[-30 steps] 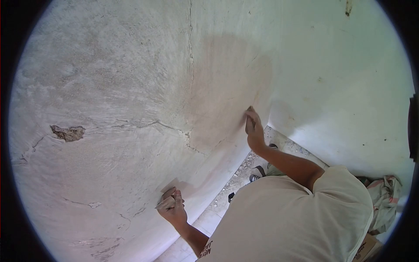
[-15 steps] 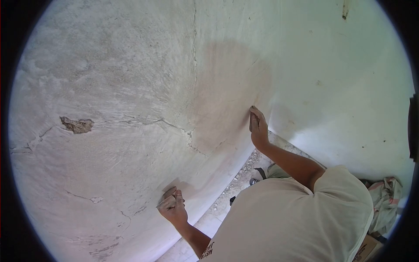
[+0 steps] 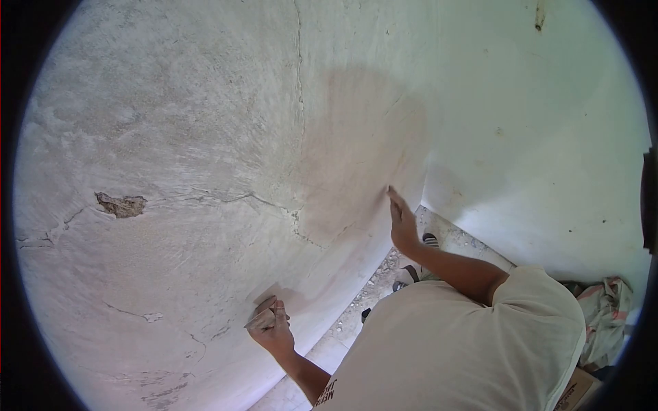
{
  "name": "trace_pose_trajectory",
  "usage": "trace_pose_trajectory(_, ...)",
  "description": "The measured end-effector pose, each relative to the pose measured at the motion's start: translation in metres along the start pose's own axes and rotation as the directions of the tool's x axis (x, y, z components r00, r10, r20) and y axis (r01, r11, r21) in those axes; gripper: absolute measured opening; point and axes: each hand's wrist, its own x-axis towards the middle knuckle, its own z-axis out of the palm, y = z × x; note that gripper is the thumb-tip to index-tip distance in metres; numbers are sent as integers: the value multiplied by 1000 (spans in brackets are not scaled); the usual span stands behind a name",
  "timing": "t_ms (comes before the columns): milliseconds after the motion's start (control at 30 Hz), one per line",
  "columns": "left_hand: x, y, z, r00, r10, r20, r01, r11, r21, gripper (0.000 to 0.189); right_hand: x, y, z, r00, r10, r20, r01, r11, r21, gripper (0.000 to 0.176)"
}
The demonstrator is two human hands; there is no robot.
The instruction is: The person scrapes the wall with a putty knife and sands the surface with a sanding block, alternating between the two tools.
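Note:
My left hand (image 3: 273, 333) is closed around a thin, flat, greyish piece (image 3: 260, 318) with a pointed corner, close to the cracked wall (image 3: 205, 260). Its exact kind is hard to make out. Higher up and further right, my right hand (image 3: 404, 225) is seen nearly edge-on, fingers stretched out, fingertips at the wall by the corner. Whether anything lies under that palm is hidden. A pinkish-brown smooth patch (image 3: 363, 144) spreads above the right hand. Cracks and a ragged brown hole (image 3: 120, 205) mark the plaster to the left.
A second, pale greenish wall (image 3: 541, 137) meets the first at a corner on the right. Below lies a floor (image 3: 356, 301) with rubble along the wall's foot. Crumpled cloth or sacking (image 3: 604, 318) and a cardboard box (image 3: 577, 390) are at the lower right.
My right hand has slid a little down along the wall, and its fingers look straighter. A striped shoe now shows beside the wrist. My left hand has barely moved.

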Motion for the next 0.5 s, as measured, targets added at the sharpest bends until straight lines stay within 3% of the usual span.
trace_pose_trajectory(100,0,-1,1,1000,-4,0,4,1000,-2,8,30,-9,-5,995,-54,-80,52,998,-30,30)
trace_pose_trajectory(133,1,-1,0,1000,-2,-2,2,1000,-4,7,34,-15,-5,998,18,-55,-19,1000,-19,31)
trace_pose_trajectory(233,0,-1,1,1000,-9,-5,9,1000,-1,7,24,-12,10,998,-21,-54,20,1000,-12,31)
trace_pose_trajectory(367,2,-3,1,1000,4,5,-4,1000,24,5,-15,-23,14,993,63,100,-64,998,13,35)
trace_pose_trajectory(400,1,-3,1,1000,-8,-1,8,1000,20,5,-23,-18,14,991,0,136,3,1000,-23,37)
trace_pose_trajectory(500,3,-9,0,1000,6,-7,-6,1000,-5,5,-19,-5,5,980,92,178,-104,993,60,37)
